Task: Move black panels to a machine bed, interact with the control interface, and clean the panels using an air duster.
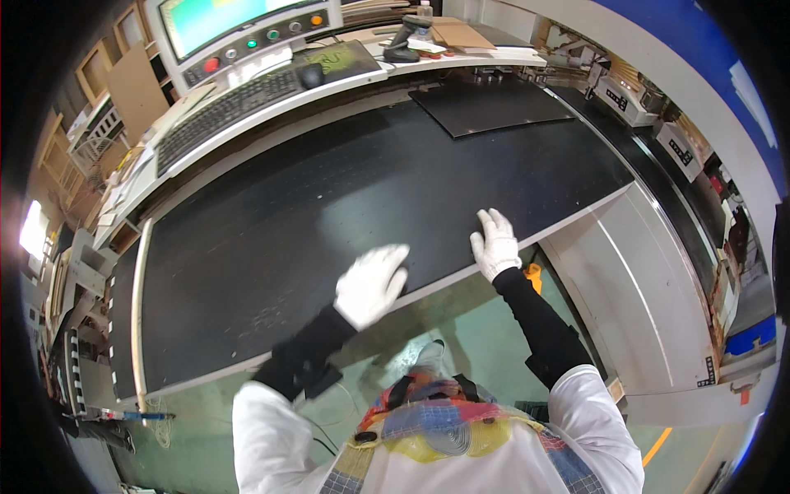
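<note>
Workshop machinery rings me on every side, and a long machine bed of pale grey metal runs from near right to far right. Across it lies the large black panel, flat, its near edge running along in front of my body and its far edge reaching toward the control desk. A smaller black sheet rests on the far right part of it, overlapping the big panel's far corner.

Beyond, at far left, stands a control console with a lit screen and a row of coloured buttons. Just below it sit a dark keyboard and a mouse on a white shelf. Pieces of brown cardboard lie on the far shelf to the right. Green floor shows between the panel's near edge and me.

Both my hands wear white gloves over black sleeves. My left hand lies on the panel at its near edge, blurred, so I cannot tell how its fingers are set. My right hand rests palm down just to the right, fingers spread flat on the black surface, grasping nothing. Nothing stands between my hands and the panel.
</note>
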Available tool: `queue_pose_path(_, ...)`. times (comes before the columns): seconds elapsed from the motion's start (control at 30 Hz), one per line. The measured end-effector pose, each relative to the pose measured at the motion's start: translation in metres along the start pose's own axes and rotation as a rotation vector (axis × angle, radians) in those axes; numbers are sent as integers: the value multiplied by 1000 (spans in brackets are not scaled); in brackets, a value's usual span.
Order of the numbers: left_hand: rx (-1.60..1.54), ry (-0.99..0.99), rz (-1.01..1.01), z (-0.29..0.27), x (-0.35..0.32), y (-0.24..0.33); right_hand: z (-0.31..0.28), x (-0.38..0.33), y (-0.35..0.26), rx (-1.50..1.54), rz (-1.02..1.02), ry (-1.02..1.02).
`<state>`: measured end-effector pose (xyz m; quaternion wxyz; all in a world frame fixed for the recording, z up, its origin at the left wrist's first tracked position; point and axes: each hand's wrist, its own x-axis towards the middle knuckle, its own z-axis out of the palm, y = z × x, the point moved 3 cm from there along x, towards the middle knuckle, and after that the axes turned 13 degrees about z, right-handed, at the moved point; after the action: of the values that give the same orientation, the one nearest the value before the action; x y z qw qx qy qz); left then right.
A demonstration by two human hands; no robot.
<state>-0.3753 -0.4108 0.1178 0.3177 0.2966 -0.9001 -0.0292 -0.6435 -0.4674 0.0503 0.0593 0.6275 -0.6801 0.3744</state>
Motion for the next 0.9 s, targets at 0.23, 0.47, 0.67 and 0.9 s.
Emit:
queue_pose_path(0.23, 174, -155, 240, 145, 207, -147, -12, 45, 45, 85, -42, -75)
queue_pose_path(0.47, 233, -321, 224, 215, 313, -208, -15, 63, 58, 31, 70, -40)
queue_pose_path(0.67, 190, -253, 309, 211, 311, -208, -16, 65, 55, 57, 69, -34)
queue_pose_path(0.9, 68, -331, 300, 159, 216, -112, -27, 58, 72, 143, 33, -107)
